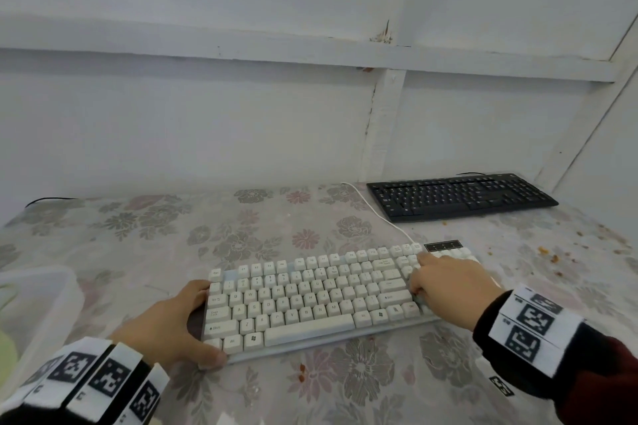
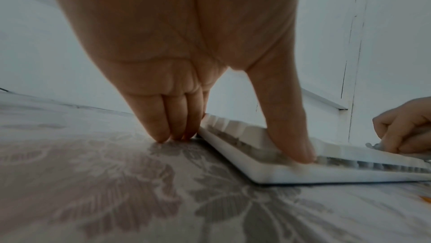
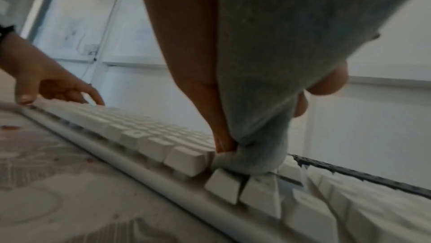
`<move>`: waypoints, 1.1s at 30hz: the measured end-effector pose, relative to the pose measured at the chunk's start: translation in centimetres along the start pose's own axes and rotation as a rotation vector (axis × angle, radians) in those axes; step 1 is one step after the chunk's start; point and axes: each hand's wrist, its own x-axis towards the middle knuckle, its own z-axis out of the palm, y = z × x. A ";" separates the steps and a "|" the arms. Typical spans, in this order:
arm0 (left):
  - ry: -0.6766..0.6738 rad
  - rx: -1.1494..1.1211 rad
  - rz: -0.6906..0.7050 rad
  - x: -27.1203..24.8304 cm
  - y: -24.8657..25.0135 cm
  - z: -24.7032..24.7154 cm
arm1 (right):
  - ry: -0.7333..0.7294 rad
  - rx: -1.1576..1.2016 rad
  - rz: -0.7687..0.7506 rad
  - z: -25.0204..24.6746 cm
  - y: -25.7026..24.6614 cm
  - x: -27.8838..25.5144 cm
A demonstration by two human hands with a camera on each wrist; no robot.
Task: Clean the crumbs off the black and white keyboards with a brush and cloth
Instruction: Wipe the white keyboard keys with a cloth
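The white keyboard lies in front of me on the flowered tablecloth. My left hand braces its left end: straight fingers stand on the cloth against the side edge, and the thumb presses the front corner. My right hand grips a bunched grey cloth and presses it onto the keys at the keyboard's right part. The black keyboard sits at the far right by the wall, away from both hands. No brush is in view.
Orange-brown crumbs are scattered on the tablecloth right of the white keyboard. Its white cable runs back towards the wall past the black keyboard. A translucent plastic container stands at the left edge. White walls close the back and right.
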 end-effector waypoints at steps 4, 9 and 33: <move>-0.013 0.004 -0.003 -0.1 0.0 -0.1 | 0.010 0.057 0.038 -0.6 0.4 0.4; -0.013 0.027 -0.011 0.0 -0.1 -0.2 | 0.035 0.239 0.117 -0.5 2.8 0.5; -0.014 0.021 -0.023 -0.3 0.6 -0.1 | -0.152 -0.135 0.156 -2.9 1.5 1.3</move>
